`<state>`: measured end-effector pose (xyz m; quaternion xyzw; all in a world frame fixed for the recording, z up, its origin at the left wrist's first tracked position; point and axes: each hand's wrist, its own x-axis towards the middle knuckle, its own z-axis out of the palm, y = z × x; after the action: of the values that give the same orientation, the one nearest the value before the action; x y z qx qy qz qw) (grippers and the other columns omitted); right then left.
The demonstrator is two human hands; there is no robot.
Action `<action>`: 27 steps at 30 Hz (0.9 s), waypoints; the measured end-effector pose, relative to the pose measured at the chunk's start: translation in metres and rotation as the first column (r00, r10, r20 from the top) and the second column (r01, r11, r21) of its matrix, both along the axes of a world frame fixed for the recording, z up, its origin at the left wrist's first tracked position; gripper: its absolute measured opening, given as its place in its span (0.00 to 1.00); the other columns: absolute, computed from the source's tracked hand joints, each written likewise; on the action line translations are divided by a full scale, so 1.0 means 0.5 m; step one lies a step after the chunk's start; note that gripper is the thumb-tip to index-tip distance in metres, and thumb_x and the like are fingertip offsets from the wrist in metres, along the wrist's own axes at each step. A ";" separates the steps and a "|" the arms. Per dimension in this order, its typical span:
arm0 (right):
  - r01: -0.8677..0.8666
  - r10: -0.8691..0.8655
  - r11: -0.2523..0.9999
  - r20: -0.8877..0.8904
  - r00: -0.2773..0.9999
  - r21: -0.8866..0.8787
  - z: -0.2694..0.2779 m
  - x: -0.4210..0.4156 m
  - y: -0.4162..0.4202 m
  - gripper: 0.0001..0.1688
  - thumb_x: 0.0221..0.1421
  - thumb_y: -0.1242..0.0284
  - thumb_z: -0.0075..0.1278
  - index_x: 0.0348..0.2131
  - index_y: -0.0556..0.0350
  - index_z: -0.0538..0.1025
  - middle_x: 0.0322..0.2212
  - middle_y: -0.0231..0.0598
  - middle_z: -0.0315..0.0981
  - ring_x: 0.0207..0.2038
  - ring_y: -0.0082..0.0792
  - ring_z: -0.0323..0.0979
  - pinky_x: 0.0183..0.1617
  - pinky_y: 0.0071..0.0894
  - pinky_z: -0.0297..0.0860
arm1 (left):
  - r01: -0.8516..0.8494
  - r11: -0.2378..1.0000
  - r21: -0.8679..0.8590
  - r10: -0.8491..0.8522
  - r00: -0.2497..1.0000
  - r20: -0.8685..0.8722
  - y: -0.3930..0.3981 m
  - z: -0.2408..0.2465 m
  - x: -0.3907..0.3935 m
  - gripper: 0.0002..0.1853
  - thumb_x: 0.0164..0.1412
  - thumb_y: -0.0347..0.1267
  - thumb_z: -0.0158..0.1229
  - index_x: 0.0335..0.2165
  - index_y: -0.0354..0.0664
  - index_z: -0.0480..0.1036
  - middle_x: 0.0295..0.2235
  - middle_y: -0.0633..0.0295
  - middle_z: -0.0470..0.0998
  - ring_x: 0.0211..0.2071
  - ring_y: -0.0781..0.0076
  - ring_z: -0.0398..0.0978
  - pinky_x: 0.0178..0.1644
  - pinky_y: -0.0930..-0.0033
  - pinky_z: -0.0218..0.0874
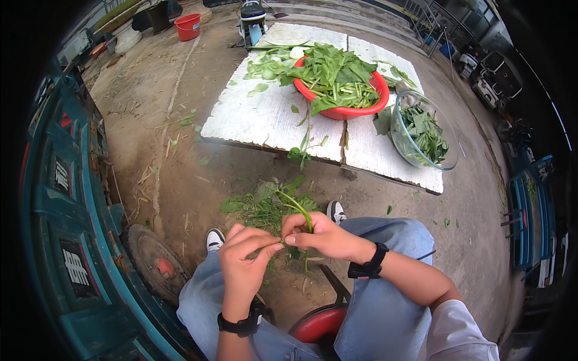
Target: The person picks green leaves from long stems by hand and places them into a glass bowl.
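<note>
Between my knees, my right hand (316, 232) holds a bent green plant stem (295, 207) with a leaf at its upper end. The fingertips of my left hand (250, 248) meet those of the right and pinch the same greenery; exactly which piece is hard to tell. Ahead, a red plastic colander (334, 113) heaped with leafy greens (336, 72) stands on a white board table (271, 122). To its right, a clear glass bowl (408, 146) holds darker torn leaves (424, 131).
Discarded stems and leaves (257, 210) lie on the ground beyond my hands. A teal cargo vehicle (49, 216) with a wheel (156, 261) stands close on the left. Under me is a red seat (318, 325). Light green vegetable pieces (271, 67) lie on the table's far left.
</note>
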<state>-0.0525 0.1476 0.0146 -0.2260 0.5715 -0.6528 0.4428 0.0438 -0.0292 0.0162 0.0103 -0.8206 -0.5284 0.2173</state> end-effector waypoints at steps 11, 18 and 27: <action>0.064 -0.069 0.997 -0.760 0.646 -0.037 0.030 -0.012 0.005 0.11 0.47 0.79 0.62 0.34 0.62 0.78 0.26 0.38 0.66 0.28 0.34 0.67 0.30 0.31 0.63 | -0.027 1.000 0.011 0.027 0.999 -0.019 -0.003 -0.009 0.005 0.08 0.40 0.21 0.69 0.25 0.39 0.81 0.25 0.64 0.78 0.29 0.67 0.70 0.33 0.68 0.61; 0.123 -0.161 0.987 -0.667 0.728 -0.105 0.025 -0.003 0.001 0.10 0.47 0.78 0.62 0.33 0.61 0.79 0.24 0.34 0.65 0.27 0.27 0.64 0.29 0.29 0.60 | -0.005 1.000 0.027 0.005 1.000 0.007 -0.001 0.002 0.003 0.07 0.42 0.20 0.68 0.26 0.36 0.80 0.25 0.62 0.78 0.30 0.68 0.71 0.35 0.69 0.61; 0.197 -0.226 0.974 -0.366 0.903 -0.116 0.014 0.001 0.002 0.05 0.50 0.79 0.61 0.31 0.59 0.81 0.25 0.28 0.64 0.25 0.18 0.56 0.30 0.22 0.55 | -0.011 0.999 0.038 0.011 1.000 0.002 0.000 0.001 0.002 0.07 0.41 0.21 0.68 0.26 0.37 0.80 0.25 0.62 0.78 0.29 0.68 0.70 0.35 0.69 0.61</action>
<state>-0.0519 0.1485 0.0216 -0.3003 0.6417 -0.6628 0.2425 0.0449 -0.0293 0.0165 0.0192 -0.8106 -0.5427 0.2193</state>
